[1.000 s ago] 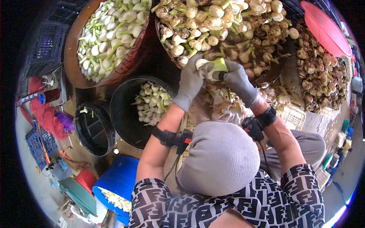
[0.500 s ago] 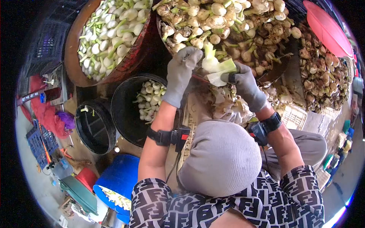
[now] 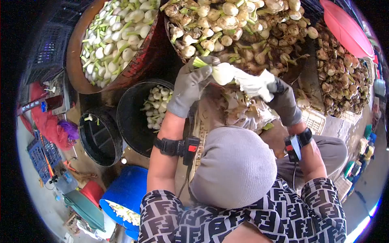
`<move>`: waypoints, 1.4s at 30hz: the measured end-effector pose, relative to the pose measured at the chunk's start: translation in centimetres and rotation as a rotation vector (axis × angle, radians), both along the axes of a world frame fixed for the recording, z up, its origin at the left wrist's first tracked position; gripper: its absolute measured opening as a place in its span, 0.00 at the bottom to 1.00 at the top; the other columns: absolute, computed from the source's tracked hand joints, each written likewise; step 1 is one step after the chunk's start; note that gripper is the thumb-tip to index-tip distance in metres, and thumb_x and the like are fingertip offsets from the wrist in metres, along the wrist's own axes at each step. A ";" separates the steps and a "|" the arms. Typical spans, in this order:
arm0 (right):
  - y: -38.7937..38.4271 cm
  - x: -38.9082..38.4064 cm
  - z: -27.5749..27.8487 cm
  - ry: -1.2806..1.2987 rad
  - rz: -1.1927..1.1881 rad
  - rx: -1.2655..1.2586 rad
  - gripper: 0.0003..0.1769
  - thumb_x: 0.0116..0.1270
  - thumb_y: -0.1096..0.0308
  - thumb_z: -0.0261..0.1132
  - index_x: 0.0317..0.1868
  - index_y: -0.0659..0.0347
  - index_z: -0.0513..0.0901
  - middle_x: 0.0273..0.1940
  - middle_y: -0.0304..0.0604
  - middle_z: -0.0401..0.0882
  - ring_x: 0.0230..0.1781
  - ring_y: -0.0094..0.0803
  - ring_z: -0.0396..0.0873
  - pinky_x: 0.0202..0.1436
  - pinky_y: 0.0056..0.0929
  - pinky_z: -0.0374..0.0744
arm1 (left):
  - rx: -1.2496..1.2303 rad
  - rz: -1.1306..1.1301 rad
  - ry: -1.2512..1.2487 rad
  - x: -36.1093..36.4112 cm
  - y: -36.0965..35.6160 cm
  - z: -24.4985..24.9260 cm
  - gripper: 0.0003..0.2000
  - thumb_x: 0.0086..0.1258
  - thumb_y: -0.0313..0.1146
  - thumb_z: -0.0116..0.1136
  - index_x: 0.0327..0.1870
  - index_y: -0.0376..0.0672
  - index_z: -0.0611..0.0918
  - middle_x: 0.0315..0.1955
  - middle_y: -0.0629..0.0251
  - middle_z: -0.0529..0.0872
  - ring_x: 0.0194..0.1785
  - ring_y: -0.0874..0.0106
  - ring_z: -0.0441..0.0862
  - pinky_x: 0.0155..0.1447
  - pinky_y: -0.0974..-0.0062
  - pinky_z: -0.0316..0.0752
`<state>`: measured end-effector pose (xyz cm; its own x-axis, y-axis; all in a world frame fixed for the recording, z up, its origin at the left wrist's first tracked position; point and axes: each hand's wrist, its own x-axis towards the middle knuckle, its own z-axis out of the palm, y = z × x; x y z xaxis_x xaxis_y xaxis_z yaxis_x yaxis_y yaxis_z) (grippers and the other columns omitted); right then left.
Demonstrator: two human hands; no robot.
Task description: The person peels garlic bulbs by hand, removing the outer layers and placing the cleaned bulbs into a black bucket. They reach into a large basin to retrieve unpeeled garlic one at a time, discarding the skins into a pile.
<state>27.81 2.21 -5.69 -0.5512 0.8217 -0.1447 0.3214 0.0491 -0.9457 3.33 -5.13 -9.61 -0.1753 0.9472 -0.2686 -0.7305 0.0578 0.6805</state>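
A peeled white garlic bulb [image 3: 222,74] with a short green stem is between my two hands. My left hand [image 3: 189,86], in a grey glove, is closed around its stem end. My right hand [image 3: 286,99], gloved too, pinches the pale outer skin [image 3: 255,84], which stretches from the bulb to my fingers. Something dark shows at the right fingertips; I cannot make out what. Below the bulb lies a heap of dry peelings [image 3: 243,107]. Just beyond my hands, unpeeled garlic bulbs [image 3: 229,22] fill a wide container.
A rusty-rimmed tub [image 3: 75,77] of cleaned bulbs stands at upper left. Beneath it are a black bucket [image 3: 129,133] with bulbs and a smaller black tub [image 3: 85,139]. A blue barrel [image 3: 131,178] stands lower left. Brown bulbs [image 3: 344,77] and a pink basin [image 3: 348,30] are right.
My right hand has moved right and slightly down, drawing the skin out from the bulb. The bulb has tipped sideways, its stem now toward my left hand.
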 end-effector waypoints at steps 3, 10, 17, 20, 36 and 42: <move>-0.7 1.5 -0.1 -0.112 0.054 0.083 0.17 0.52 0.74 0.67 0.45 0.65 0.77 0.39 0.40 0.80 0.39 0.24 0.78 0.44 0.22 0.75 | 0.117 0.069 -0.014 -1.0 -1.8 -1.5 0.13 0.63 0.29 0.55 0.48 0.39 0.76 0.43 0.61 0.80 0.43 0.72 0.79 0.46 0.79 0.75; 1.3 1.3 0.0 -0.727 0.431 0.281 0.12 0.55 0.69 0.62 0.41 0.56 0.81 0.34 0.45 0.81 0.30 0.31 0.80 0.32 0.26 0.76 | -0.335 0.167 0.733 -9.2 -11.6 -5.3 0.21 0.64 0.43 0.54 0.50 0.34 0.74 0.42 0.59 0.80 0.43 0.69 0.78 0.48 0.76 0.73; 7.8 -3.8 -12.2 -0.782 0.600 0.128 0.17 0.54 0.65 0.59 0.46 0.59 0.77 0.39 0.51 0.80 0.37 0.43 0.80 0.42 0.34 0.76 | -0.909 -0.084 1.108 -10.2 -16.2 -6.8 0.16 0.59 0.37 0.57 0.43 0.34 0.78 0.33 0.62 0.82 0.35 0.74 0.78 0.40 0.78 0.72; 8.3 -4.8 -17.3 -0.856 0.651 0.022 0.22 0.50 0.66 0.62 0.48 0.62 0.75 0.39 0.51 0.81 0.36 0.42 0.80 0.39 0.34 0.76 | -0.865 -0.081 0.804 -8.2 -14.5 -6.4 0.15 0.59 0.36 0.56 0.42 0.34 0.78 0.33 0.59 0.82 0.35 0.72 0.78 0.41 0.77 0.71; 8.2 -5.4 -3.4 -0.227 0.884 0.273 0.18 0.47 0.69 0.64 0.40 0.65 0.77 0.46 0.51 0.76 0.48 0.44 0.73 0.54 0.33 0.71 | 0.234 -0.246 1.398 0.2 1.0 3.9 0.29 0.48 0.23 0.63 0.56 0.43 0.71 0.57 0.56 0.69 0.60 0.62 0.68 0.62 0.70 0.63; 3.7 -6.2 -0.3 0.381 0.035 -0.973 0.17 0.62 0.59 0.61 0.43 0.64 0.79 0.37 0.37 0.78 0.36 0.21 0.76 0.42 0.21 0.75 | 0.047 -0.186 1.279 1.2 0.6 2.0 0.34 0.48 0.38 0.69 0.58 0.41 0.69 0.53 0.55 0.75 0.55 0.61 0.73 0.59 0.70 0.68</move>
